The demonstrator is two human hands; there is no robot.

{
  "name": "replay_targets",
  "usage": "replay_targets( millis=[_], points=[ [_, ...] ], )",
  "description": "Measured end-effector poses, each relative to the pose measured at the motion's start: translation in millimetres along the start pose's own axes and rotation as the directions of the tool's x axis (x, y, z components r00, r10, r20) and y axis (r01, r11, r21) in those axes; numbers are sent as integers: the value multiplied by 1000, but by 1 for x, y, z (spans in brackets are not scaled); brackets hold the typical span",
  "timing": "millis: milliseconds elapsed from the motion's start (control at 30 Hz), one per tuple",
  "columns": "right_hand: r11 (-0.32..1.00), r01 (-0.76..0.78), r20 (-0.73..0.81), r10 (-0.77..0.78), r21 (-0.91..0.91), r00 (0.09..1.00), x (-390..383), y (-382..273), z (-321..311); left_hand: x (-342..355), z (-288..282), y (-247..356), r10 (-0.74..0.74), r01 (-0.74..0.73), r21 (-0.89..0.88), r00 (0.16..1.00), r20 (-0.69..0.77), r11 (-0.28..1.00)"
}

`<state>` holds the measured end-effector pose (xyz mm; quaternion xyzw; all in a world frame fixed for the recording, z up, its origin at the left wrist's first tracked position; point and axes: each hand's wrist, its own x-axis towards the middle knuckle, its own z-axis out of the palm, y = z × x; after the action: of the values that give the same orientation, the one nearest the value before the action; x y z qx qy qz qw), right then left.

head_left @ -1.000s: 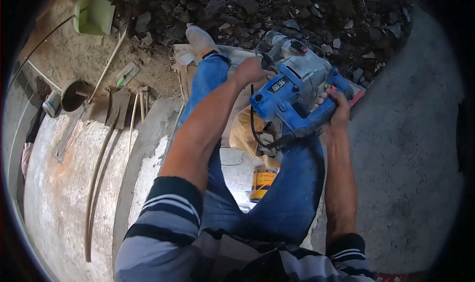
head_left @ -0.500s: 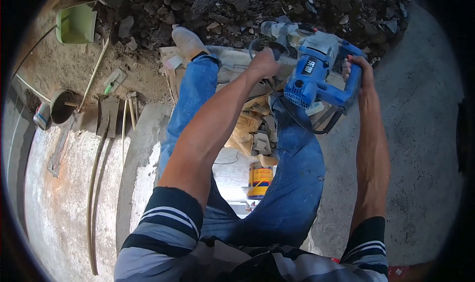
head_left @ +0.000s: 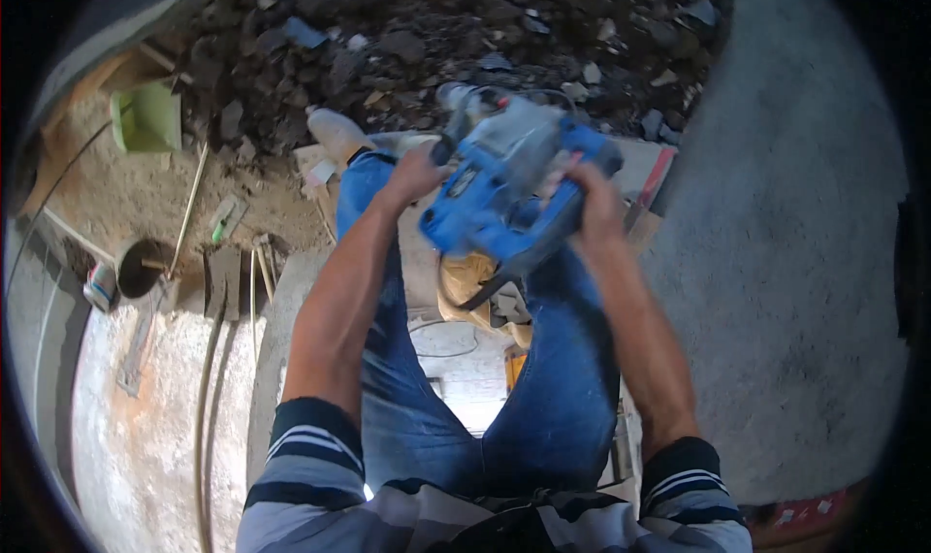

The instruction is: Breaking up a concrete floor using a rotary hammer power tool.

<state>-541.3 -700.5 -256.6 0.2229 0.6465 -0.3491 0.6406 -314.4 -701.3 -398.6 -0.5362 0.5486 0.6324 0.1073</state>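
A blue and grey rotary hammer drill (head_left: 514, 165) is held up in front of me, above my knees, blurred by motion. My right hand (head_left: 592, 189) is closed around its rear handle. My left hand (head_left: 417, 173) is wrapped around the dark side handle at the drill's left. The drill's nose points up and left toward the rubble heap (head_left: 407, 44). A black power cord (head_left: 475, 299) loops below the drill, near my right thigh.
A green dustpan (head_left: 147, 118) lies far left. Nearby are a bucket (head_left: 139, 267), a can (head_left: 100, 287), a shovel (head_left: 221, 286) and a trowel (head_left: 226, 213). Between my legs are a tan sack (head_left: 461, 279) and a yellow tub (head_left: 515, 364). Grey concrete (head_left: 776, 262) extends at right.
The drill and both hands have moved left and a little down, with the drill turned somewhat. Both hands keep hold of it. The view has also shifted slightly.
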Motion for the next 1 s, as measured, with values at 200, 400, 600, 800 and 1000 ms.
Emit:
replay_targets(
  millis=[200,400,600,800,1000],
  points=[
    [999,33,14,-33,2,999,-70,32,-33,-47,5,21,-124,131,196,991,-46,972],
    [950,179,-103,-157,254,982,-111,24,-92,-15,51,93,-21,-9,283,994,103,959],
    [875,293,-222,-221,384,950,-98,-10,-145,44,103,144,115,-200,354,962,247,914],
    [870,230,-174,-169,437,970,-36,-38,-175,95,108,145,21,-174,414,937,348,893],
    [838,230,-211,-141,495,967,-5,-17,-192,105,108,140,79,-211,367,936,344,906]
  ],
)
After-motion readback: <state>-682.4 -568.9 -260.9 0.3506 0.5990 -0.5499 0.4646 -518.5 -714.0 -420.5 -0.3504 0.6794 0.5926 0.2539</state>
